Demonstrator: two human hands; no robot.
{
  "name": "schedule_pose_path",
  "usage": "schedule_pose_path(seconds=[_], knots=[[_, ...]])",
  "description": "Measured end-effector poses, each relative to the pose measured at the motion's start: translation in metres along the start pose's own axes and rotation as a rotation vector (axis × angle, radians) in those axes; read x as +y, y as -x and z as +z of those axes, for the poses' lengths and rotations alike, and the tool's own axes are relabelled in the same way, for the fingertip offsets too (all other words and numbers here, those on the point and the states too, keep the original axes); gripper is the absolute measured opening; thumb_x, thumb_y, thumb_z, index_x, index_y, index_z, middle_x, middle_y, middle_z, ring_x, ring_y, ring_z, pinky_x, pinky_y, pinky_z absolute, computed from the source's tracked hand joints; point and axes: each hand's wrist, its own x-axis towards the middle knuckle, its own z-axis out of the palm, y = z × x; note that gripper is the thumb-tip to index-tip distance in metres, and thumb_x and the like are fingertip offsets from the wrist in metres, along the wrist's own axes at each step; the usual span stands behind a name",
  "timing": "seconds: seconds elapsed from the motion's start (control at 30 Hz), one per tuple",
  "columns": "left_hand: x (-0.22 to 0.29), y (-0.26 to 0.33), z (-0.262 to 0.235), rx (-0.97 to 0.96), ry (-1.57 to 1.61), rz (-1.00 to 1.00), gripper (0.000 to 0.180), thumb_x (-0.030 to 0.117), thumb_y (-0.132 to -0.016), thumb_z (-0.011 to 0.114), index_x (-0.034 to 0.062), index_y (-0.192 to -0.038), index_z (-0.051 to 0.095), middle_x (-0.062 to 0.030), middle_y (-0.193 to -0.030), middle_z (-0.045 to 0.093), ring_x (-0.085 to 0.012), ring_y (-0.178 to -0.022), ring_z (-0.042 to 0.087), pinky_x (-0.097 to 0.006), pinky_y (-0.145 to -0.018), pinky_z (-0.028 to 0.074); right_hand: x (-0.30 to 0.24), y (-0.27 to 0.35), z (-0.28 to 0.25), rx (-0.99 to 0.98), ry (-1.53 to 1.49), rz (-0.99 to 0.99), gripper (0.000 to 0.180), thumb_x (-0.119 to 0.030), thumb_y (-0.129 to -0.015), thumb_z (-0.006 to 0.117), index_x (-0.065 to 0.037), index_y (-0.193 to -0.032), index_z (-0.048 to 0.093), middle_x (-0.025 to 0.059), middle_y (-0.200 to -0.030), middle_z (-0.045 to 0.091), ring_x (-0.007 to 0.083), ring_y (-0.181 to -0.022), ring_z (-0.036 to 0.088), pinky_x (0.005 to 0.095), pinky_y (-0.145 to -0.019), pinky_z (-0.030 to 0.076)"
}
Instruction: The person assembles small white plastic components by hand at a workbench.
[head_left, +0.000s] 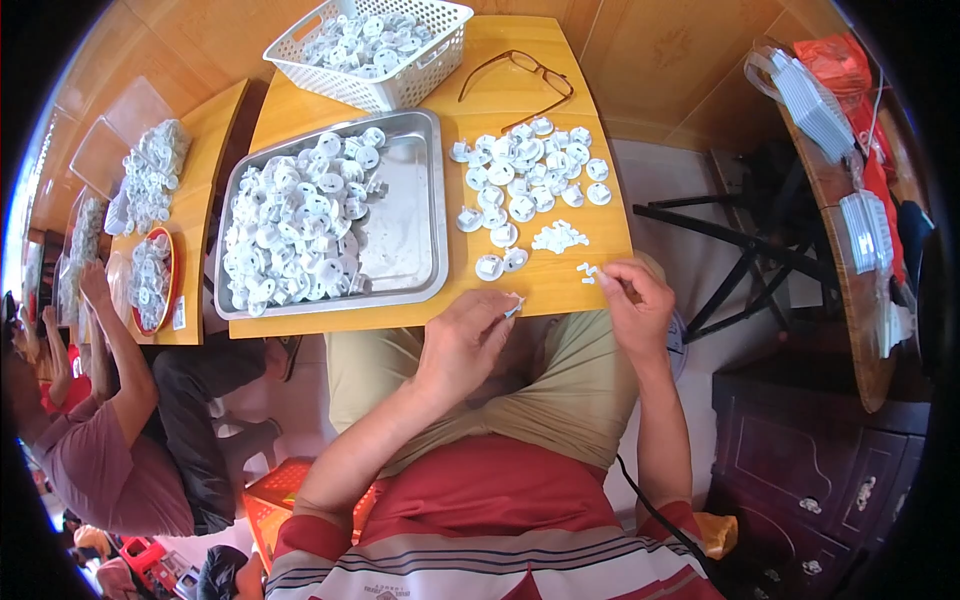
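My left hand (466, 338) is closed at the table's front edge, pinching a small white plastic part (515, 307) between thumb and forefinger. To its right, my right hand (638, 300) has thumb and forefinger together at a few tiny white plastic pieces (587, 272) on the tabletop; its fingertips touch one of them. Just beyond lies a small heap of the same tiny pieces (560, 237). Round white plastic fittings (522, 208) spread across the right part of the table, two of them (490, 267) close to my left hand.
A metal tray (415, 200) heaped with white fittings (300, 225) fills the table's left. Behind it stands a white basket (390, 95), also full. Eyeglasses (520, 62) lie at the back. At far left another person (110, 430) sits by a second table (205, 190); a dark cabinet (800, 470) stands right.
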Motion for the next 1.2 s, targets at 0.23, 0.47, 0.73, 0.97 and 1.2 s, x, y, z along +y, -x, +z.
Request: schedule_pose_path(seconds=[0.23, 0.47, 0.73, 0.97, 1.2], knots=[[-0.012, 0.002, -0.003, -0.011, -0.646, 0.433, 0.038, 0.005, -0.083, 0.067, 0.0025, -0.120, 0.069, -0.0148, -0.122, 0.066, -0.0255, -0.092, 0.071, -0.034, -0.071, 0.061, -0.009, 0.007, -0.005, -0.006, -0.016, -0.020, 0.005, 0.003, -0.087, 0.073, 0.002, -0.092, 0.070, 0.0115, -0.091, 0.072, 0.0203, -0.080, 0.070, 0.0295, -0.071, 0.054], [-0.001, -0.002, -0.007, -0.071, -0.865, 0.409, 0.042, 0.004, -0.081, 0.064, 0.0031, -0.124, 0.067, -0.0132, -0.131, 0.061, -0.0267, -0.101, 0.065, -0.035, -0.072, 0.060, -0.012, 0.008, -0.009, -0.027, 0.027, -0.145, 0.009, 0.006, -0.088, 0.073, 0.004, -0.096, 0.069, 0.0103, -0.096, 0.071, 0.0171, -0.085, 0.067, 0.0267, -0.076, 0.053], [0.002, -0.007, -0.008, -0.075, -0.898, 0.401, 0.041, 0.007, -0.082, 0.064, -0.0030, -0.122, 0.066, -0.0173, -0.135, 0.059, -0.0273, -0.104, 0.065, -0.033, -0.078, 0.059, -0.026, 0.009, -0.009, -0.001, 0.025, -0.148, 0.008, 0.004, -0.086, 0.074, 0.002, -0.092, 0.070, 0.0126, -0.092, 0.070, 0.0241, -0.082, 0.069, 0.0320, -0.073, 0.054], [0.003, -0.006, -0.009, -0.077, -0.850, 0.315, 0.042, 0.005, -0.086, 0.066, -0.0005, -0.127, 0.064, -0.0232, -0.143, 0.053, -0.0363, -0.114, 0.062, -0.043, -0.092, 0.056, -0.023, 0.016, -0.006, 0.022, 0.017, -0.148, 0.008, 0.004, -0.085, 0.074, 0.002, -0.091, 0.070, 0.0125, -0.091, 0.070, 0.0241, -0.082, 0.069, 0.0318, -0.075, 0.054], [0.009, -0.015, -0.045, 0.154, -0.604, 0.396, 0.027, 0.007, -0.085, 0.073, 0.0047, -0.113, 0.072, -0.0154, -0.126, 0.067, -0.0288, -0.095, 0.071, -0.038, -0.070, 0.060, -0.023, 0.025, -0.012, -0.013, 0.000, -0.164, 0.010, 0.007, -0.086, 0.073, 0.003, -0.094, 0.069, 0.0117, -0.092, 0.069, 0.0200, -0.082, 0.067, 0.0286, -0.075, 0.052]])
